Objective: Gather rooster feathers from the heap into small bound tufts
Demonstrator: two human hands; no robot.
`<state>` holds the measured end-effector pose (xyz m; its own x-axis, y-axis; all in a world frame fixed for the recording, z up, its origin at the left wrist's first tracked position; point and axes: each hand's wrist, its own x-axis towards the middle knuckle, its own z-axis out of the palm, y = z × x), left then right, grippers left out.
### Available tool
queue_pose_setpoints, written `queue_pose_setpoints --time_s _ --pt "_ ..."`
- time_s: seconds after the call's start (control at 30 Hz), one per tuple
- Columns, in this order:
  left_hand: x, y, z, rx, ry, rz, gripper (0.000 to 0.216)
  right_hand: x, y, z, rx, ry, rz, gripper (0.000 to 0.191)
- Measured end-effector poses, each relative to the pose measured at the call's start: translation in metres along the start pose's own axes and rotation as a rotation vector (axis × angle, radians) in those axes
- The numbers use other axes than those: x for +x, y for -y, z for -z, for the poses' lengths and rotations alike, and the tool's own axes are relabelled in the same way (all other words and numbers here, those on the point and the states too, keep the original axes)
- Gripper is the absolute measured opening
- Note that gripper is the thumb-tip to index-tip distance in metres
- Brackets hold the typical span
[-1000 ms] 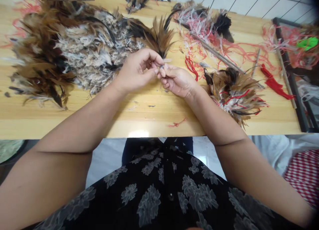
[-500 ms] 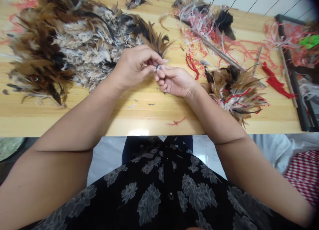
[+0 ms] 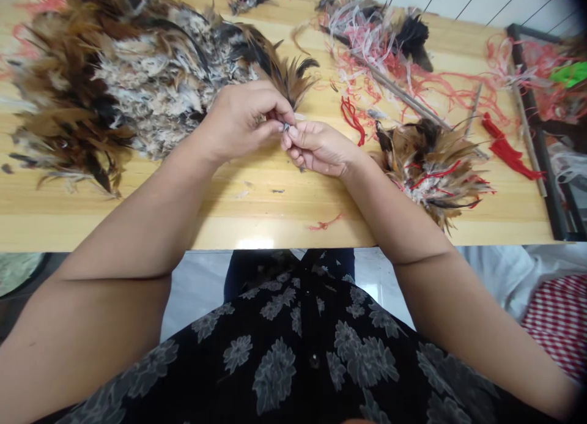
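Note:
My left hand (image 3: 243,124) and my right hand (image 3: 318,147) meet fingertip to fingertip above the wooden table (image 3: 275,222). Both are pinched on a small pale quill end (image 3: 287,127) of a feather held between them. Just behind my left hand fans a tuft of brown and black feathers (image 3: 288,75), which joins a large heap of brown, black and grey-white feathers (image 3: 119,81) spread over the left of the table. To the right of my right hand lies a smaller feather bundle (image 3: 431,164) wound with red string.
Red and white strings (image 3: 376,41) and thin sticks (image 3: 403,96) lie tangled at the back right. A red tassel (image 3: 504,152) lies near the right edge, beside a black metal frame (image 3: 541,142). A red thread scrap (image 3: 325,223) sits near the front edge.
My fingertips have closed tighter together and the pale quill tip that stuck out past them is now mostly covered. The brown feather tuft has sunk lower behind my left hand.

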<state>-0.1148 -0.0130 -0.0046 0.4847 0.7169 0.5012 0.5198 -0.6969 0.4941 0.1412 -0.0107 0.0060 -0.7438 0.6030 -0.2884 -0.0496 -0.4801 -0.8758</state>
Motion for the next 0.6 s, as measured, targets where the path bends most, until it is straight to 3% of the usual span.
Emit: queue_pose_setpoints --time_s 0.07,0.27,0.5,0.6 --pt "0.0 -0.003 0.002 0.001 0.018 0.075 0.019 0.004 -0.004 0.005 -0.026 0.035 0.009 0.042" --pt "0.0 -0.013 0.01 0.025 0.05 0.08 0.026 0.007 -0.007 0.01 -0.049 0.101 0.048 0.042" --pt "0.003 -0.009 0.004 -0.038 -0.071 -0.084 0.05 -0.004 0.004 -0.01 0.04 -0.018 0.06 0.039" --pt "0.002 -0.011 -0.002 -0.036 -0.1 -0.068 0.05 -0.006 0.006 -0.013 0.064 -0.048 0.038 0.036"
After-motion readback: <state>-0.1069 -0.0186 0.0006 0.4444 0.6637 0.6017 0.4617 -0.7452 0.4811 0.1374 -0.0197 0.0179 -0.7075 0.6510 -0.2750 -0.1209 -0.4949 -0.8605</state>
